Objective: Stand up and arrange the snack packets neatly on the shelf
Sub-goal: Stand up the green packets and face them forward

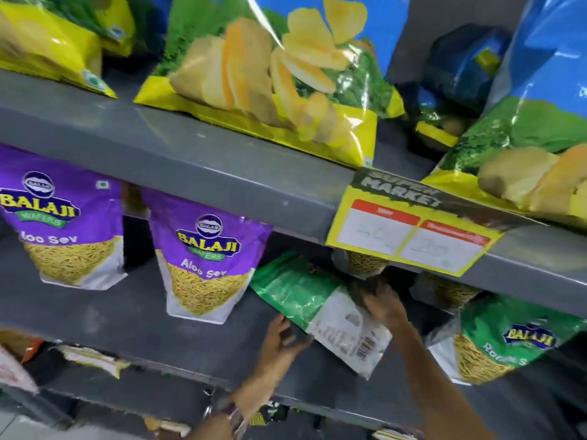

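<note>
A green and white snack packet lies tilted on the middle grey shelf, its back face with a barcode turned toward me. My left hand touches its lower edge from below, fingers apart. My right hand presses on its right upper side; the hand is blurred. Two purple Aloo Sev packets stand upright to the left. A green Ratlami Sev packet stands leaning at the right.
Big chip bags stand on the upper shelf. A yellow price tag hangs from its front edge. More sev packets sit behind the green one. Lower shelf goods show at bottom left.
</note>
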Tool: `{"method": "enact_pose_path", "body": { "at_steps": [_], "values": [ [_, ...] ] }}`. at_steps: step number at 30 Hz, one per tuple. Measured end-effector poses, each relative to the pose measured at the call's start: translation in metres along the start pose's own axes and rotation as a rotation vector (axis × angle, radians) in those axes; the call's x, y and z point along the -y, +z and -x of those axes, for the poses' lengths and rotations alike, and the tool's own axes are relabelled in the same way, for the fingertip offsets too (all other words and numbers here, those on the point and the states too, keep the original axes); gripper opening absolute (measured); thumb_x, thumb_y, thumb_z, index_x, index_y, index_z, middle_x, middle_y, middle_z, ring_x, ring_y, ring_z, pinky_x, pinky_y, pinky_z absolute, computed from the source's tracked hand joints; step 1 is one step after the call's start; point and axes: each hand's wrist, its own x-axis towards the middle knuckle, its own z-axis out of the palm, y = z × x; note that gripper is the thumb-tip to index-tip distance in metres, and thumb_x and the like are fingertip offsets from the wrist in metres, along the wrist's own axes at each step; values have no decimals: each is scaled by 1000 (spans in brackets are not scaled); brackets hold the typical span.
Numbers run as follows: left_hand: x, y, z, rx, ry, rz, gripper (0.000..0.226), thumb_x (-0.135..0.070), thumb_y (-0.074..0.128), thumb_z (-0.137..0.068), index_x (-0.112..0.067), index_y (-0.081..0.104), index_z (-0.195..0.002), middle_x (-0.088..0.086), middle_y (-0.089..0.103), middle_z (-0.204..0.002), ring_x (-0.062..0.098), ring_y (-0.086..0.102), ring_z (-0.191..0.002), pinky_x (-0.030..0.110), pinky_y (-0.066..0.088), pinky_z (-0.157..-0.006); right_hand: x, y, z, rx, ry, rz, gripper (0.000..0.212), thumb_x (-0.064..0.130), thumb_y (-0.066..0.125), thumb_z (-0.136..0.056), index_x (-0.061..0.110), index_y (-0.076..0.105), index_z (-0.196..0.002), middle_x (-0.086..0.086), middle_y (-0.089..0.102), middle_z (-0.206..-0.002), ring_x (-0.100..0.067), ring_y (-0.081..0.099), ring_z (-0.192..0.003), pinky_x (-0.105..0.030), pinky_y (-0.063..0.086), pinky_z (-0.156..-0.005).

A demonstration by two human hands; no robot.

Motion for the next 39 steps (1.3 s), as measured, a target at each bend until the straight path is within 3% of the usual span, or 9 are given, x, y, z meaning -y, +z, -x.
{"method": "enact_pose_path", "body": {
  "at_steps": [3,8,13,16,19,23,32,36,39],
  "values": [
    [-2,19,-15,86,-170,-80,62,-18,73,-77,-8,42,-130,5,60,-116,20,56,-105,32,49,-84,-18,-10,-16,270,-71,-25,59,66,70,-63,36,56,-112,4,57,-118,-19,57,-107,-28,42,-92],
    [4,19,-21,69,-48,-96,59,-26,76,-73,-13,49,-124,11,64,-121,30,60,-112,48,49,-96,-39,-6,-21,476,-53,-361,66,54,85,-49,21,71,-104,-1,77,-97,-20,72,-89,-41,54,-93],
    [-1,28,-10,-4,194,-158,66,-35,84,-59,-20,51,-114,5,71,-108,16,72,-90,35,60,-67,-55,-11,5,407,-195,-520,50,34,86,-57,24,62,-100,4,73,-98,-8,71,-86,-24,56,-72],
    [-19,38,-9,-18,378,-286,61,-42,85,-50,-29,56,-102,-4,73,-101,14,71,-91,38,59,-72,-67,-20,20,353,-253,-671,61,27,91,-48,24,58,-101,5,73,-98,-6,71,-85,-17,55,-64],
    [-37,46,-12,55,541,-425,56,-41,85,-51,-37,57,-99,-17,75,-91,7,70,-89,20,56,-72,-68,-19,28,249,-305,-772,73,17,94,-42,22,55,-103,-1,72,-104,-12,70,-93,-23,57,-73],
    [-39,57,-14,114,624,-523,56,-43,84,-52,-34,55,-100,-14,72,-96,7,71,-88,19,55,-72,-75,-4,38,125,-318,-868,77,-2,88,-50,8,48,-115,-15,67,-114,-27,65,-104,-45,52,-91],
    [-7,60,14,-82,765,-394,69,-19,84,-64,-26,44,-120,-13,55,-118,-8,57,-101,12,48,-82,-71,-47,36,106,-421,-1135,68,15,86,-53,16,55,-113,1,74,-104,-15,69,-98,-20,55,-75],
    [46,74,45,-161,792,-375,62,-24,84,-63,-42,46,-107,-6,58,-106,0,59,-89,10,46,-70,-57,-58,44,125,-448,-1076,54,17,85,-57,22,62,-105,0,76,-101,-20,70,-96,-20,55,-73],
    [70,90,57,-86,781,-455,70,-24,85,-62,-40,41,-114,-9,51,-118,4,56,-104,11,45,-80,-55,-57,55,72,-445,-1094,61,14,87,-55,12,59,-110,-6,76,-100,-21,71,-93,-23,56,-72]
  ]
}}
